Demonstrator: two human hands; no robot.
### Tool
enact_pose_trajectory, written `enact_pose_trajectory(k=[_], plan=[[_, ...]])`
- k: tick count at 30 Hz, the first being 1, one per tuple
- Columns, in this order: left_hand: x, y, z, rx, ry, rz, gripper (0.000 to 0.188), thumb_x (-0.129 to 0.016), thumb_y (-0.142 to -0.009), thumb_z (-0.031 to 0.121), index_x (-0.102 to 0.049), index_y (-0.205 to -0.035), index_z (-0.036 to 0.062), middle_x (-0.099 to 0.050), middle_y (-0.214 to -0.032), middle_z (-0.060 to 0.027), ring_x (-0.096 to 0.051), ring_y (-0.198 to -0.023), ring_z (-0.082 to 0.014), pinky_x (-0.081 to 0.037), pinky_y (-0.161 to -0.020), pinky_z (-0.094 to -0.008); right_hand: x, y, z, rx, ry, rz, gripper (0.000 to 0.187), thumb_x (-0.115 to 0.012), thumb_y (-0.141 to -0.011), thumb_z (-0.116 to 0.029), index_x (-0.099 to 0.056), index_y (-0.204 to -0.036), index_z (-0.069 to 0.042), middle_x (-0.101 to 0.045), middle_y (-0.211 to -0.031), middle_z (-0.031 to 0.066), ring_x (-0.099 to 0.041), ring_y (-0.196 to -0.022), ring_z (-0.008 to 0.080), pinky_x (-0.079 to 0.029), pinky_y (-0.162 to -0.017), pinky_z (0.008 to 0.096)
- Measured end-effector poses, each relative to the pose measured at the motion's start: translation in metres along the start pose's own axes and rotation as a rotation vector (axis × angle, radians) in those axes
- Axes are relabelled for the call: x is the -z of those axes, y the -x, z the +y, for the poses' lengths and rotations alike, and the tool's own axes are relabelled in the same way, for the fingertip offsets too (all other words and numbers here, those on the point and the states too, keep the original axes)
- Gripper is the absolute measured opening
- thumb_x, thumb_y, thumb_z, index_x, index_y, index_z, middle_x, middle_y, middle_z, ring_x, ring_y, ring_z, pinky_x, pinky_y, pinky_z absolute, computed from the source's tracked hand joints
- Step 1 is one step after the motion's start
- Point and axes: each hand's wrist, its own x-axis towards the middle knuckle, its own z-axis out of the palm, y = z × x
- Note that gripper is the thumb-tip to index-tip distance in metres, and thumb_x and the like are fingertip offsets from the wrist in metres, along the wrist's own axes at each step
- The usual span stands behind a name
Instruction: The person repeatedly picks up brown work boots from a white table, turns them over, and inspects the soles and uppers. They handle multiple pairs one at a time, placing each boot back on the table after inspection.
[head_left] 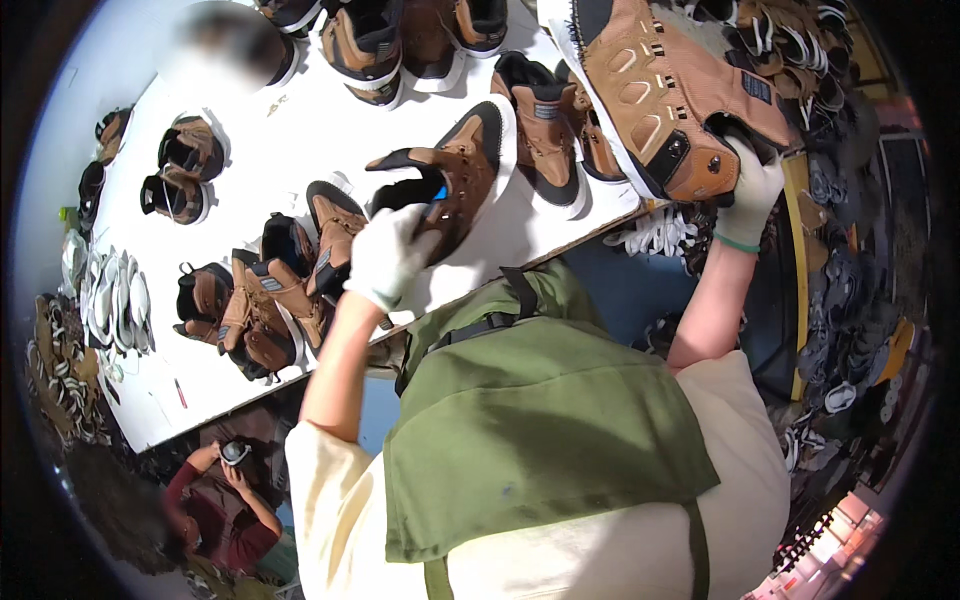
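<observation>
Both of my hands wear white gloves. My left hand [392,258] grips a brown and black shoe [468,165] by its heel end. That shoe is tilted over the table, its toe pointing away and its white sole edge facing right. A small blue patch shows at its opening. On the right, my right hand [752,190] is closed on the heel of a second brown shoe [690,95]. This one is held up close to the camera, with its laceless upper and side cut-outs in view. Some fingers of each hand are hidden by the shoes.
On the white table [260,150] stand several more brown shoes, such as a pair [190,165] at left and a cluster [265,300] at the near edge. A red pen [181,393] lies near the left corner. Shoe parts fill racks at right. Another person [225,500] works at lower left.
</observation>
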Motion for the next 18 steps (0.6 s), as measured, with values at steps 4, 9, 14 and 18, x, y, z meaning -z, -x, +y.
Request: enact_pose_trajectory(k=[4, 9, 14, 18], plan=[[0.061, -0.008, -0.009, -0.23, -0.156, 0.032, 0.034, -0.072, -0.077, 0.012, -0.068, -0.11, 0.0046, -0.064, -0.086, -0.0147, -0.061, -0.078, -0.0313, -0.051, -0.073, -0.0399, 0.013, -0.004, -0.003, -0.021, -0.069, 0.033, 0.026, -0.068, -0.078, 0.003, -0.065, -0.104, 0.006, -0.068, -0.099, 0.0113, -0.066, -0.083, 0.0193, -0.053, -0.073, 0.0315], [0.113, -0.037, -0.023, -0.437, -0.34, -0.047, 0.035, -0.074, -0.073, 0.004, -0.068, -0.108, 0.0046, -0.066, -0.098, -0.0103, -0.058, -0.093, -0.0281, -0.05, -0.083, -0.0381, 0.035, 0.004, -0.029, 0.011, -0.081, 0.122, 0.02, -0.067, -0.08, 0.002, -0.067, -0.1, 0.007, -0.069, -0.1, 0.0116, -0.067, -0.085, 0.019, -0.054, -0.076, 0.0307], [0.128, -0.06, -0.057, -0.636, -0.475, -0.149, 0.031, -0.069, -0.073, 0.0, -0.068, -0.104, 0.0053, -0.065, -0.117, -0.0099, -0.054, -0.117, -0.0292, -0.048, -0.097, -0.0406, 0.067, 0.023, -0.037, 0.07, -0.074, 0.002, 0.02, -0.067, -0.08, -0.002, -0.066, -0.099, 0.006, -0.068, -0.1, 0.012, -0.068, -0.085, 0.0207, -0.057, -0.075, 0.0327], [0.086, -0.088, -0.096, -0.812, -0.512, -0.165, 0.02, -0.064, -0.078, 0.004, -0.071, -0.097, 0.008, -0.062, -0.125, -0.0098, -0.051, -0.125, -0.0301, -0.045, -0.104, -0.0401, 0.04, 0.053, -0.048, -0.037, 0.105, 0.125, 0.025, -0.07, -0.077, -0.003, -0.066, -0.101, 0.004, -0.068, -0.097, 0.0104, -0.067, -0.084, 0.0209, -0.057, -0.074, 0.0318]])
